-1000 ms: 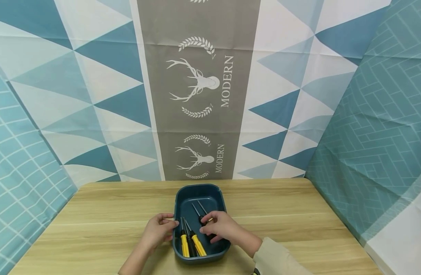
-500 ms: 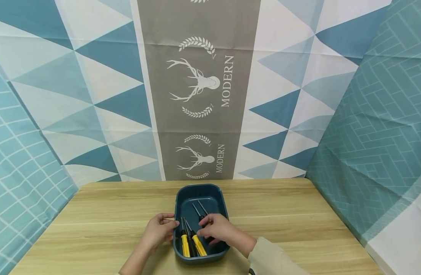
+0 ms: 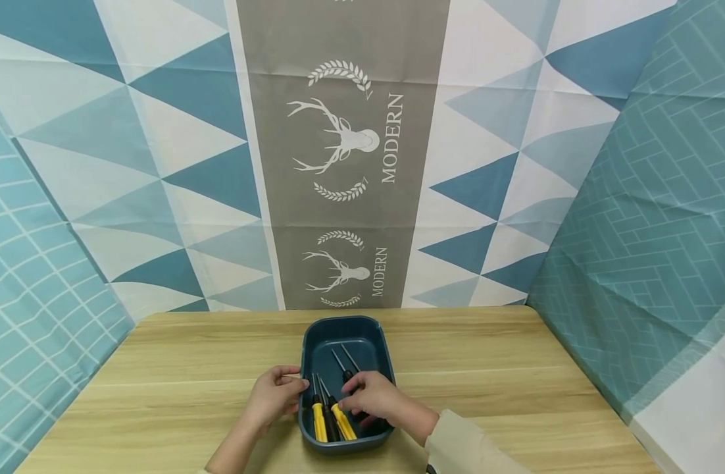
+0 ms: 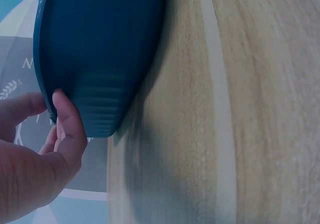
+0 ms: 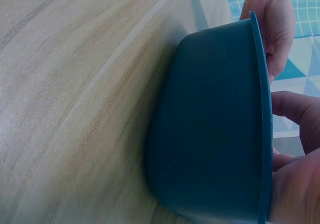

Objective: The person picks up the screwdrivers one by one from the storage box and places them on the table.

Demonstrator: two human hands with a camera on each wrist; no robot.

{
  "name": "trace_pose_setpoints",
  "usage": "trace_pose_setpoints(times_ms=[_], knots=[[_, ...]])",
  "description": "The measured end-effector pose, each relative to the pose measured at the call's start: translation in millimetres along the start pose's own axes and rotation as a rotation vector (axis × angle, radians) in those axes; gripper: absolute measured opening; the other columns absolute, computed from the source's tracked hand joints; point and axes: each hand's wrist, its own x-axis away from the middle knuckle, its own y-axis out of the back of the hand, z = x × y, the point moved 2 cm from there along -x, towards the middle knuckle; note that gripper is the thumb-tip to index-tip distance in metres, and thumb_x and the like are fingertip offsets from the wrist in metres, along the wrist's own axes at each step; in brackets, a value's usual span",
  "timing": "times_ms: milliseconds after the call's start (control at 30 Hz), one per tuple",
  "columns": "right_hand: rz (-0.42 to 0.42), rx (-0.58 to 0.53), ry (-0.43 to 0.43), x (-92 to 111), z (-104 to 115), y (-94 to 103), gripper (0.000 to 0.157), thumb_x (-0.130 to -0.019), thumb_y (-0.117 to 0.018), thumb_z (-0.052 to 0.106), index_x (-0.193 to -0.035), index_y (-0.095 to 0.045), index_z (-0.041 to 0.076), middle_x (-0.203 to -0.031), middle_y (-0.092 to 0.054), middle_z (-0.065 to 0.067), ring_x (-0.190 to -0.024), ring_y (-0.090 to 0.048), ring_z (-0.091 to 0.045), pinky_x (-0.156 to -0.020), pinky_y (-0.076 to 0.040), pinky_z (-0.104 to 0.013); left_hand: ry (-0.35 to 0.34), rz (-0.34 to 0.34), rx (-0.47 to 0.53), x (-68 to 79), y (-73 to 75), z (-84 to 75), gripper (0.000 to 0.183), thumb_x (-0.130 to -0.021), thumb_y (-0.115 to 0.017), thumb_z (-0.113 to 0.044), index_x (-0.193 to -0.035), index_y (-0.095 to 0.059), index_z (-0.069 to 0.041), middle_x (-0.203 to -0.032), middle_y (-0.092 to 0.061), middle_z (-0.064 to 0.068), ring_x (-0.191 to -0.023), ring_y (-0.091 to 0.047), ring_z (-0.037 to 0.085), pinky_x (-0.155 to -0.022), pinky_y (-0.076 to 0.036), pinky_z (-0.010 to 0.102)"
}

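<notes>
A dark blue plastic bin (image 3: 346, 447) stands on the table with screwdrivers in it. On its left side lie two yellow-handled screwdrivers (image 3: 319, 421) and a black-handled one (image 3: 331, 428) between them. Two more shafts with black handles (image 3: 347, 375) point away on the right, their handles partly hidden under my right hand (image 3: 377, 397). That hand reaches over the right rim, thumb and forefinger apart, the thumb tip right by a yellow handle. My left hand (image 3: 274, 400) pinches the bin's left rim; the left wrist view shows fingers and thumb on either side of the bin wall (image 4: 100, 49).
The wood-grain table (image 3: 185, 388) extends to both sides of the bin. Behind it hangs a patterned cloth (image 3: 345, 197) with deer heads and triangles. Tile-patterned cloths (image 3: 37, 276) hang at the sides.
My right hand has shifted slightly left and down inside the bin, from over the black handles toward the yellow one. The left hand stays on the rim, and the screwdrivers lie nearly unmoved.
</notes>
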Motion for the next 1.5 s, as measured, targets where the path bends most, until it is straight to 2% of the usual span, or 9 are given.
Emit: trace_pose_setpoints(times_ms=[267,567,1033,1500], knots=[[-0.002,0.000,-0.009,2.8,0.7,-4.0,0.023,-0.079,-0.071,0.010,-0.100,-0.061,0.004,-0.084,-0.060,-0.007,-0.075,-0.060,-0.020,-0.057,-0.055,-0.037,0.005,-0.010,0.005,1.7,-0.1,-0.4,0.041,-0.083,-0.065,-0.008,-0.119,-0.051,0.006,-0.092,-0.059,0.012,-0.071,-0.060,0.017,-0.060,-0.055,0.032],[-0.034,0.065,-0.020,3.6,2.6,-4.2,0.021,-0.078,-0.072,0.012,-0.096,-0.064,0.006,-0.080,-0.056,-0.006,-0.072,-0.055,-0.019,-0.054,-0.053,-0.034,0.007,0.002,-0.002,0.1,0.5,0.4,0.043,-0.084,-0.064,-0.008,-0.121,-0.049,0.007,-0.094,-0.059,0.013,-0.072,-0.061,0.017,-0.061,-0.055,0.033],[-0.036,0.102,-0.041,3.2,2.2,-6.2,0.022,-0.079,-0.072,0.015,-0.098,-0.063,0.007,-0.086,-0.055,-0.006,-0.076,-0.054,-0.017,-0.057,-0.055,-0.037,0.008,-0.003,-0.002,0.3,0.3,-0.1,0.043,-0.084,-0.064,-0.008,-0.121,-0.050,0.007,-0.093,-0.059,0.012,-0.073,-0.061,0.017,-0.061,-0.055,0.033],[-0.044,0.122,-0.065,-0.3,-1.0,-12.2,0.021,-0.078,-0.074,0.016,-0.094,-0.062,0.008,-0.078,-0.057,-0.007,-0.071,-0.056,-0.018,-0.055,-0.054,-0.037,0.018,0.003,-0.002,0.3,0.2,0.8,0.042,-0.084,-0.064,-0.009,-0.121,-0.050,0.006,-0.094,-0.059,0.012,-0.075,-0.061,0.018,-0.062,-0.055,0.033]])
